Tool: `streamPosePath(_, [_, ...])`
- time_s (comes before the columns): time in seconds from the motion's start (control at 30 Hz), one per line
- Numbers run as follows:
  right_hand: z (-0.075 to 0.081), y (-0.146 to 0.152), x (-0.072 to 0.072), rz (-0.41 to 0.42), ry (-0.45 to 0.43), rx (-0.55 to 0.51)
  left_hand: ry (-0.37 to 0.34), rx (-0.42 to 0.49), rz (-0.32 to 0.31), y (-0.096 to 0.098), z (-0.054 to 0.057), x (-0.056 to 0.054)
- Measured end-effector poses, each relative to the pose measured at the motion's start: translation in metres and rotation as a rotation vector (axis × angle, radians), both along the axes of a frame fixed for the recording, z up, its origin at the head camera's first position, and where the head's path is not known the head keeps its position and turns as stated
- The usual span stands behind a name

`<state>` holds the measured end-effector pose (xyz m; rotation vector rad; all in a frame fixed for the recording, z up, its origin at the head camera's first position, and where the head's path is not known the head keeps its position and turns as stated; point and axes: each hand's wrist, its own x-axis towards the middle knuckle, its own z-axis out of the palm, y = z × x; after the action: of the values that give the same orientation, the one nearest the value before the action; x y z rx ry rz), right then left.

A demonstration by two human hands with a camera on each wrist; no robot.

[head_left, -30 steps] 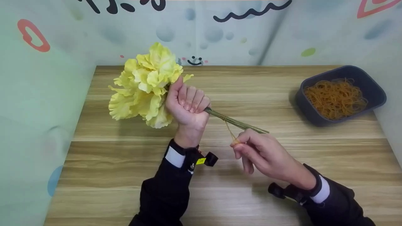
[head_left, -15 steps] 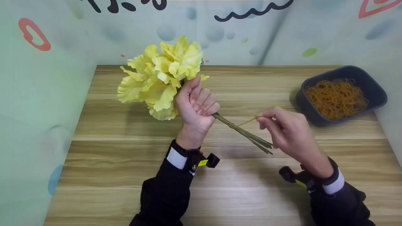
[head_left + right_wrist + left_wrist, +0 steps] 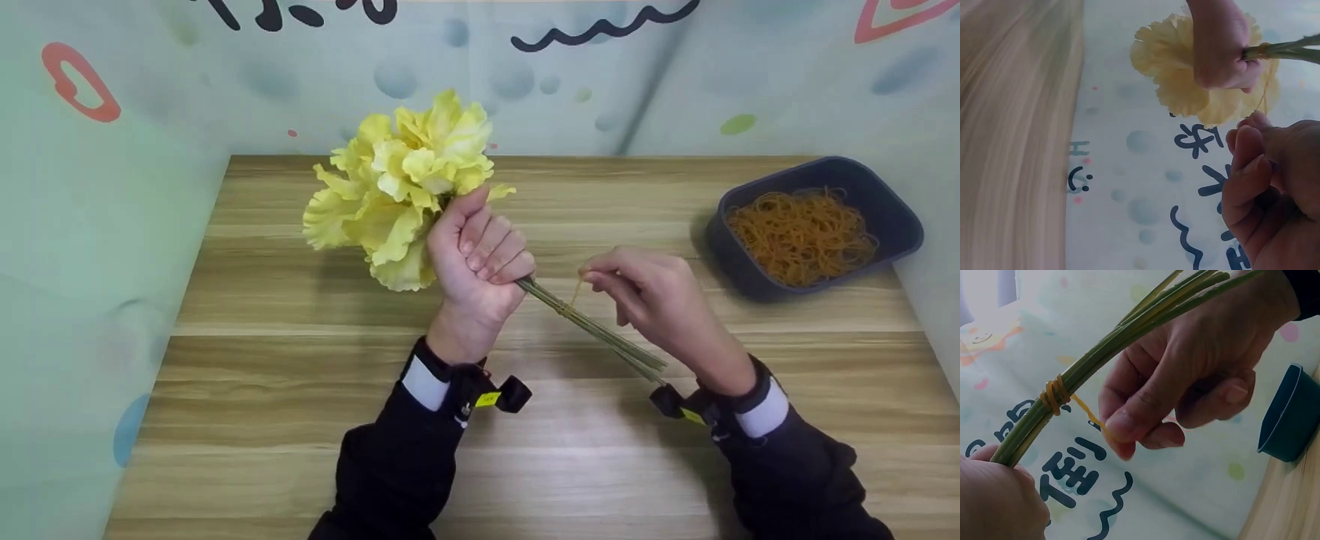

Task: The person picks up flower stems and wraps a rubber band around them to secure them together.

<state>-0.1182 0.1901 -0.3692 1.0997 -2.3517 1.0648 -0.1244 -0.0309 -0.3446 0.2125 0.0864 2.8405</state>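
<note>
Left hand [image 3: 480, 255], center of the head view: fingers curled round the stems [image 3: 607, 336], right under the yellow ruffled flowers [image 3: 409, 202], which sit upper left of center. Stems run toward lower right, tips splayed. Right hand [image 3: 656, 304], right of center: thumb and index pinch the free loop of the rubber band [image 3: 1054, 395]; the other fingers curl loosely. In the left wrist view, the band has several coils on the stems, with the loose part stretched to the pinch and looking twisted. Dark tub [image 3: 750, 274] of spare rubber bands [image 3: 802, 234], upper right.

Doing it well, my read: left grip firm so the stems don't roll; constant tension on the loop, slack would likely loosen the coils. Untwist before each pass, lay wraps side by side, go round the splayed tips without snagging. Don't overstretch: could snap.
</note>
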Motion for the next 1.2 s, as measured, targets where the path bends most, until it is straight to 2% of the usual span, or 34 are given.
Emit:
streamPosePath(0.17, [-0.014,-0.013,-0.001,0.093,0.018,0.017,-0.004,0.054,0.043,0.001,0.001,0.003])
streamPosePath(0.37, [-0.024,-0.025,0.008,0.166,-0.063,-0.002,0.027,0.136,0.115,0.001,-0.002,0.002])
streamPosePath(0.57, [-0.031,-0.037,0.017,0.2,-0.097,-0.017,0.005,0.163,0.212,-0.002,-0.006,-0.002])
streamPosePath(0.67, [-0.034,-0.041,0.021,0.213,-0.091,-0.002,-0.017,0.17,0.236,-0.004,-0.007,-0.004])
streamPosePath(0.8, [-0.038,-0.045,0.028,0.281,-0.15,-0.002,-0.032,0.155,0.265,-0.006,-0.008,-0.007])
streamPosePath(0.9, [-0.036,-0.047,0.036,0.261,-0.198,0.041,-0.038,0.142,0.293,-0.008,-0.007,-0.008])
streamPosePath(1.0, [-0.029,-0.047,0.045,0.158,-0.19,0.113,-0.05,0.143,0.308,-0.01,-0.007,-0.009])
streamPosePath(1.1, [-0.022,-0.048,0.054,0.095,-0.143,0.127,-0.06,0.151,0.315,-0.011,-0.006,-0.009])
streamPosePath(1.2, [-0.019,-0.049,0.061,0.087,-0.042,0.096,-0.052,0.161,0.321,-0.013,-0.006,-0.009])
